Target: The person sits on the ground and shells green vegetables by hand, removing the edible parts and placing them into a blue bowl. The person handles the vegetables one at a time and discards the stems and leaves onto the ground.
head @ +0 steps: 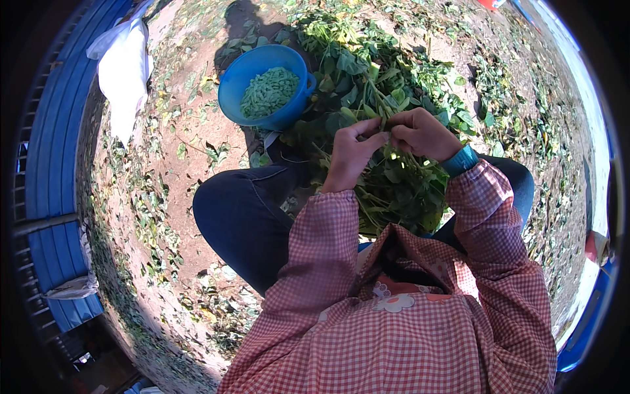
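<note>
My left hand (350,151) and my right hand (424,135) meet in front of me, fingertips pinching a green bean plant stem (376,96). A few plump green pods (348,114) hang beside my left fingers. What exactly lies between the fingertips is partly hidden. Beneath both hands a heap of leafy bean plants (352,61) spreads over the ground and between my legs. Beyond my left hand stands a blue plastic basin (231,106) with a side handle, tilted slightly in view. Many loose pale green pods or beans (270,92) lie inside it.
My bent left knee (236,212) is below the basin. Fallen leaves (157,212) litter the bare soil all around. A white sack or sheet (125,74) lies at the far left, near blue corrugated panels (51,157). A red object (491,4) shows at the top right.
</note>
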`<state>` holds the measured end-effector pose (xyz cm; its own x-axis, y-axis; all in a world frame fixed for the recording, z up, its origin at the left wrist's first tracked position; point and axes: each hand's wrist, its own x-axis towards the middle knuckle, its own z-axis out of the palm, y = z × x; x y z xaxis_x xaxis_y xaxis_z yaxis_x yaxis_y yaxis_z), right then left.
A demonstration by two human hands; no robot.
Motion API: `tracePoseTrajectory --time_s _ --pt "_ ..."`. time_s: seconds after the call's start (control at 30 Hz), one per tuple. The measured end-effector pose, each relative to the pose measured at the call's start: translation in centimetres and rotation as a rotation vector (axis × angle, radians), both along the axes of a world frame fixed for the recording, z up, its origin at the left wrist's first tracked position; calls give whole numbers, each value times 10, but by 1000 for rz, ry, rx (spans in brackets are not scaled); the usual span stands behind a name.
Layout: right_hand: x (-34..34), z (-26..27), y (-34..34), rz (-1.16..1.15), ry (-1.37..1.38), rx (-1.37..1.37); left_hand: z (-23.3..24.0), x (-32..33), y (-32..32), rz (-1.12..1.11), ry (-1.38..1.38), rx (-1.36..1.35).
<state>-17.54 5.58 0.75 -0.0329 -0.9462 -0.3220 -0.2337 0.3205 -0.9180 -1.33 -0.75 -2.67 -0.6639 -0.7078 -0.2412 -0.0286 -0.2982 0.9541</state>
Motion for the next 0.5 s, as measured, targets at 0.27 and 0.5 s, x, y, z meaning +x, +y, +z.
tracePoseTrajectory --time_s 0.27,0.5 --pt "-5 -3 0 -43 -131 45 -3 -3 0 2 -142 -319" --pt "-8 -3 -3 45 -50 73 -10 -2 1 -16 -62 -348"
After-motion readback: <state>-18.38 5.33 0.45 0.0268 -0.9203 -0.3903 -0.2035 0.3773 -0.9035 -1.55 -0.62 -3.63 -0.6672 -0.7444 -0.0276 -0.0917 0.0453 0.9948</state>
